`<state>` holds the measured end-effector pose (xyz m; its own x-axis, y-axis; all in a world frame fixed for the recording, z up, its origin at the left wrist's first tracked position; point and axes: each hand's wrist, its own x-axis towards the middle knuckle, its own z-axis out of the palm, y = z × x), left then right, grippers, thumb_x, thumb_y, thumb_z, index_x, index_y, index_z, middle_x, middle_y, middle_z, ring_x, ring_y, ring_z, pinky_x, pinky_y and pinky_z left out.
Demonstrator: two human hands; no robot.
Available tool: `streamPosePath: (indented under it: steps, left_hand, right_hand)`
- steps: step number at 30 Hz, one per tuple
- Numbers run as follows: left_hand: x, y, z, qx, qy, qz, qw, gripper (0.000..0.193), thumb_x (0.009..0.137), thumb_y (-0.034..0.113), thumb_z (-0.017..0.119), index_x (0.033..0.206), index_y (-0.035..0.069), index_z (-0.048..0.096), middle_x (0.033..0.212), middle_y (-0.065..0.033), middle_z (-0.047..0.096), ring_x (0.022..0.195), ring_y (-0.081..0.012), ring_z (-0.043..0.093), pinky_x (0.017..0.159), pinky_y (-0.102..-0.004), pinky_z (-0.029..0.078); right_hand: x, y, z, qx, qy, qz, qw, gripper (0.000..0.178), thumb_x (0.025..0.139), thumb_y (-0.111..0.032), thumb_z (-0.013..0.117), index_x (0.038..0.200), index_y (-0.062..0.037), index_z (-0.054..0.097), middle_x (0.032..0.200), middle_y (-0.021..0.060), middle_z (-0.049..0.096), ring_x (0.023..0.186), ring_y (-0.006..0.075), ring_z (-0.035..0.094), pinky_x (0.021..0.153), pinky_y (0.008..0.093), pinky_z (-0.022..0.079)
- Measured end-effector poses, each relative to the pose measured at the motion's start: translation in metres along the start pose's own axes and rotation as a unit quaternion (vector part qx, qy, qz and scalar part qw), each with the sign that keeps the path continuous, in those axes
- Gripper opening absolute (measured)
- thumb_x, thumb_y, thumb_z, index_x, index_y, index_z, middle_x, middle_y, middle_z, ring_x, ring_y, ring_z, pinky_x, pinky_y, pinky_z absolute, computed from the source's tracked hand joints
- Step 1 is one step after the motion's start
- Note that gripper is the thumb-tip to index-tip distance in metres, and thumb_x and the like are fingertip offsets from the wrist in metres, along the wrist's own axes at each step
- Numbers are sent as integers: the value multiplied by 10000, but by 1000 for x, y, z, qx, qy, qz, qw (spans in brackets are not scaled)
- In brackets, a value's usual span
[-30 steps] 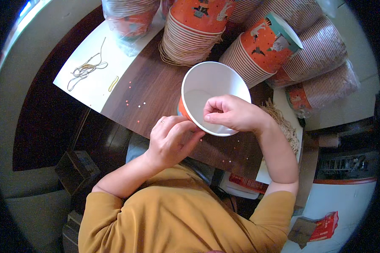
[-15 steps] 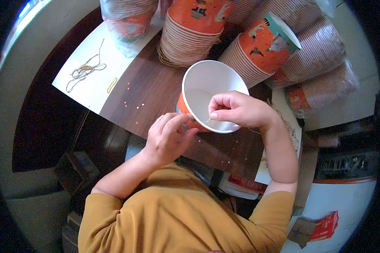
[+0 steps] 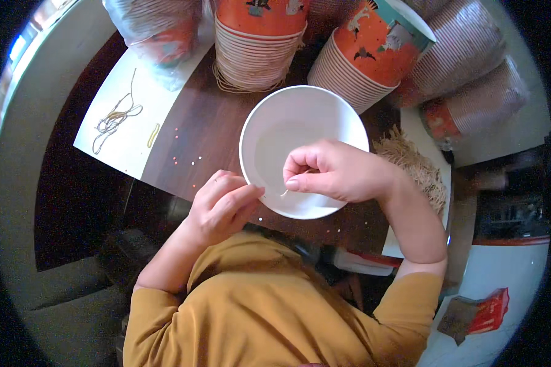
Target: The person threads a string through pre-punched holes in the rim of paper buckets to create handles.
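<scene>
A large paper bucket (image 3: 269, 131) with a white inside stands in front of me on the dark wooden table, its mouth facing up. My left hand (image 3: 220, 205) is at its near left rim, fingers curled and their tips against the edge; the thumb is mostly hidden. Over the bucket's mouth is my right hand (image 3: 330, 174), thumb and forefinger pinched together. A short end of pale string (image 3: 284, 194) sticks out below the pinch, close to the near inner wall.
Stacked orange paper buckets (image 3: 260, 58) stand behind, strings hanging from one stack. More bucket stacks (image 3: 370, 61) and plastic-wrapped ones (image 3: 465, 55) are at right. A bundle of cut strings (image 3: 413, 162) lies by my right forearm. Loose cord (image 3: 116, 122) rests on white board at left.
The bucket has turned so that its mouth faces me more squarely and its orange outside is hidden. My right hand has shifted slightly left and down with the string. The whole view has shifted.
</scene>
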<state>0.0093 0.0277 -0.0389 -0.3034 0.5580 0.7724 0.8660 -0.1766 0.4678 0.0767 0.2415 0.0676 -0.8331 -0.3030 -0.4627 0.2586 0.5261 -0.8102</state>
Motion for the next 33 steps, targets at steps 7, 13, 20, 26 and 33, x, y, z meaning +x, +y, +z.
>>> streamPosePath:
  steps: [7, 13, 20, 26, 33]
  left_hand:
    - [-1, 3, 2, 5, 4, 21, 1000, 382, 647, 6, 766, 994, 14, 606, 818, -79, 587, 652, -238, 566, 586, -339, 482]
    - [-4, 4, 4, 13, 16, 32, 999, 379, 641, 14, 772, 980, 14, 604, 821, -74, 592, 652, -227, 569, 585, -337, 479]
    - [-6, 2, 4, 9, 13, 45, 999, 362, 652, 9, 760, 980, 11, 607, 824, -77, 594, 656, -226, 572, 587, -345, 483]
    - [-5, 2, 4, 12, 13, 50, 999, 360, 655, 13, 757, 982, 8, 607, 830, -83, 593, 660, -234, 576, 592, -348, 487]
    - [-5, 4, 3, 12, 13, 44, 999, 358, 651, 8, 755, 977, 10, 607, 833, -87, 592, 664, -240, 578, 595, -346, 487]
  right_hand:
    - [8, 2, 13, -23, 16, -19, 999, 156, 871, -165, 591, 885, -10, 592, 750, 50, 596, 721, 110, 535, 660, 287, 443]
    - [14, 2, 15, -28, 17, -24, 999, 174, 873, -173, 583, 905, -3, 600, 788, 78, 619, 749, 141, 563, 685, 310, 456]
    - [18, 4, 16, -44, 7, -26, 999, 186, 873, -171, 579, 914, 8, 607, 810, 107, 638, 763, 172, 589, 703, 328, 467]
    - [21, 7, 21, -44, 36, -21, 998, 196, 869, -168, 582, 932, 12, 625, 846, 131, 661, 791, 189, 613, 732, 334, 476]
    - [20, 5, 25, -45, 64, -23, 997, 200, 867, -166, 580, 934, 16, 627, 859, 146, 669, 799, 210, 629, 741, 343, 481]
